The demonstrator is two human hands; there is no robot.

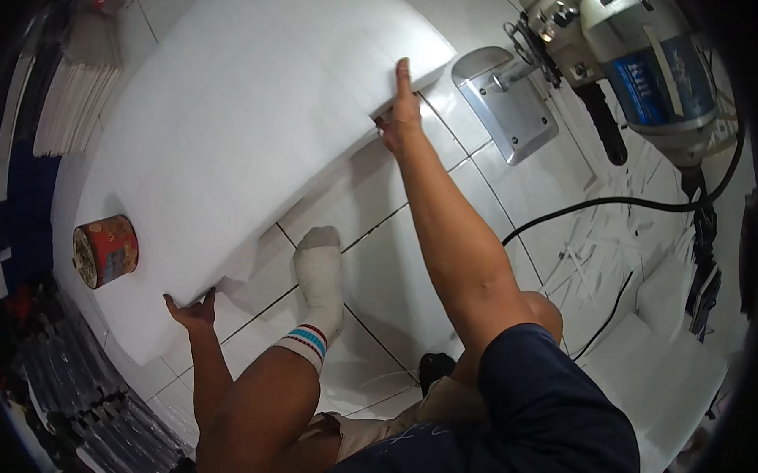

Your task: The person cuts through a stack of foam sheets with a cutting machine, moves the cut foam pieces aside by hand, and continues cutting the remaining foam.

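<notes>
A large, thick white stack of sheets or cloth (pixel 231 129) lies on the white surface, stretching from the left to the upper middle. My right hand (pixel 401 119) grips its near edge towards the far end, thumb laid on top and the other fingers low at the side, partly hidden. At the nearer end my left hand (pixel 195 313) holds the same edge, with thumb and forefinger apart and the remaining fingers out of sight. A round tin with a red and brown label (pixel 113 250) rests on top of the stack, close to my left hand.
Beyond my right hand stands an upright cutting machine (pixel 648 71) on a metal base plate (pixel 511 115). Its black cable (pixel 617 200) runs across the tiles (pixel 378 262). White scraps (pixel 581 262) litter the right side. Bundled papers (pixel 81 97) and dark stacked packs (pixel 93 393) line the left.
</notes>
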